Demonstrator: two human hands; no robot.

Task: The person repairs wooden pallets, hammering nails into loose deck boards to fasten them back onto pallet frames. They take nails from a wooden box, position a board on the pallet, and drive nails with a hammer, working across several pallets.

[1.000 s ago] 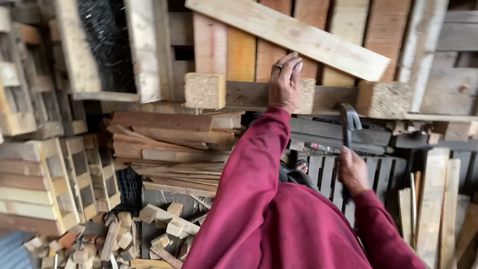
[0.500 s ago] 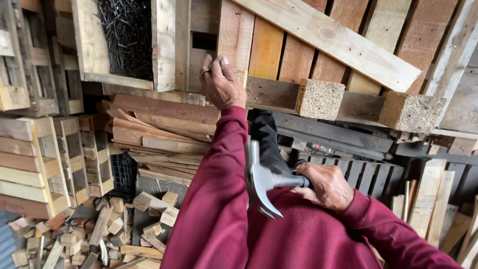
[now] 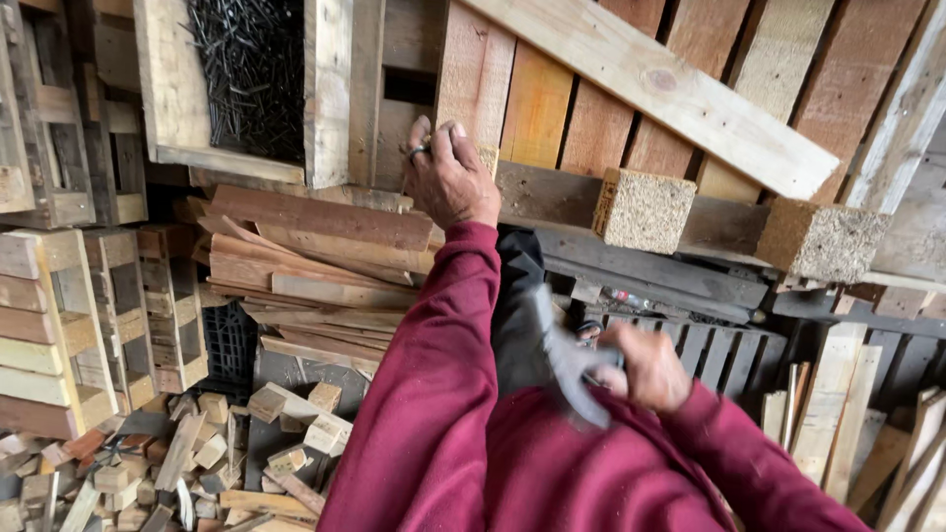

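A person in a dark red sleeve (image 3: 434, 394) reaches the left hand (image 3: 448, 177) up to a wooden pallet (image 3: 591, 118), fingertips pinched against a block, perhaps around a nail (too small to tell). The right hand (image 3: 645, 369) grips a motion-blurred hammer (image 3: 567, 360) near the chest. A wooden box of dark nails (image 3: 251, 74) sits upper left; scrap wood blocks (image 3: 197, 453) are heaped below.

Left hand (image 3: 448, 177) raised, right hand (image 3: 645, 366) fisted.
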